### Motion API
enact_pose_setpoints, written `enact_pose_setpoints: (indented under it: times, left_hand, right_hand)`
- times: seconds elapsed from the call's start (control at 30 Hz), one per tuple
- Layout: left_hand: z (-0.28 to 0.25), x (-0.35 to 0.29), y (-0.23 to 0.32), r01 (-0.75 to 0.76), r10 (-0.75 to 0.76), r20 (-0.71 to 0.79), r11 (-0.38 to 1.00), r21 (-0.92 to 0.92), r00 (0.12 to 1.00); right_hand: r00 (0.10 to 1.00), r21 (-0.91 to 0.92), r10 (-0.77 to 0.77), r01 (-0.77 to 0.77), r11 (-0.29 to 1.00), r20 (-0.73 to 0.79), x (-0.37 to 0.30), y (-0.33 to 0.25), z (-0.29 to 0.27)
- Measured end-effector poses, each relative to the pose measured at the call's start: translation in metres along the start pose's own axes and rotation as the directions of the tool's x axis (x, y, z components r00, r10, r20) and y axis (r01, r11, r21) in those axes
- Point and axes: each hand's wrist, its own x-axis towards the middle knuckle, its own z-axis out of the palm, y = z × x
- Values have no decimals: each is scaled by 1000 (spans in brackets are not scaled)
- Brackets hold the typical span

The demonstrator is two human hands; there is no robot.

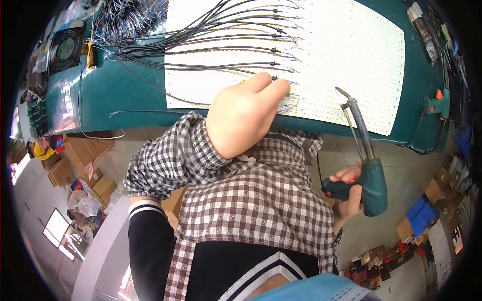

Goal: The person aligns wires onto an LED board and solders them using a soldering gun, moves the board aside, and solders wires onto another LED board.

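Observation:
My left hand [246, 113] is closed in a pinch over the near edge of a white panel [346, 60] with rows of small yellowish marks. A black cable [188, 101] runs in under this hand, and thin wires [287, 107] show by the fingers; the fingertips themselves are hidden. Several more black cables [226, 50] lie across the panel, each with a black collar and thin bared wires at its right end. My right hand [349, 195] grips the green handle of a soldering gun [374, 185]. Its bent tip points up over the panel, apart from the wires.
The panel lies on a green table [125, 95]. At its left are a black fan [66, 47], a yellow-handled tool [91, 55] and a heap of wires [128, 20]. A green glue gun-like tool [437, 104] lies at the right edge. Cardboard boxes [88, 150] stand on the floor.

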Motion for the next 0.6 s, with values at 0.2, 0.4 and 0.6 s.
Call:
enact_pose_setpoints:
  times: [0.2, 0.4, 0.6]
  left_hand:
    - [5, 5, -7, -175, 175, 20, 984, 24, 984]
    - [9, 13, -8, -132, 132, -14, 991, -23, 991]
    - [11, 17, -11, 0, 15, 68, 979, -205, 998]
  right_hand:
    - [1000, -74, 5, -5, 997, -4, -2, 0, -2]
    - [999, -161, 2, 4, 987, 37, -3, 1, -9]
    - [999, -159, 33, -30, 987, 13, -5, 1, -4]
